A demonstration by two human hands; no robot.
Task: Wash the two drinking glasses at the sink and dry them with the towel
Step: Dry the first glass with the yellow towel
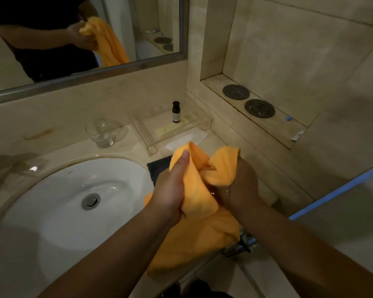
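The left grip (pixel 172 186) is closing round a thick fold of the orange towel (pixel 202 233), the fingers curling under the cloth and the thumb lying straight up along it. The right grip (pixel 239 186) is clutching a second bunch of the same towel just beside it, showing its back to the camera, with the fingers tucked out of sight in the cloth. The two are nearly touching. The towel is bunching into two peaks above them and hanging in a loose drape below the wrists. A few wet glints are showing in the gap between them; whether a glass is wrapped in there I cannot tell.

Both are hovering over the right end of the worktop (pixel 134 147), just beside the white sink (pixel 52 211). A dark mat (pixel 159 166) is lying on the worktop under the left one. Below the drape, a metal fitting (pixel 239 246) is poking out.

The glasses (pixel 101 134) are standing at the back of the worktop behind the sink, near the wall and well apart from the towel. Their clear outlines are overlapping, so they are reading as two set close together, though I cannot be sure. To their right a clear tray (pixel 205 123) is sitting on the worktop with a small dark bottle (pixel 176 112) standing upright in it. Two dark round discs (pixel 235 92) are lying on the wall niche ledge further right. The mirror (pixel 149 22) above is reflecting the towel.
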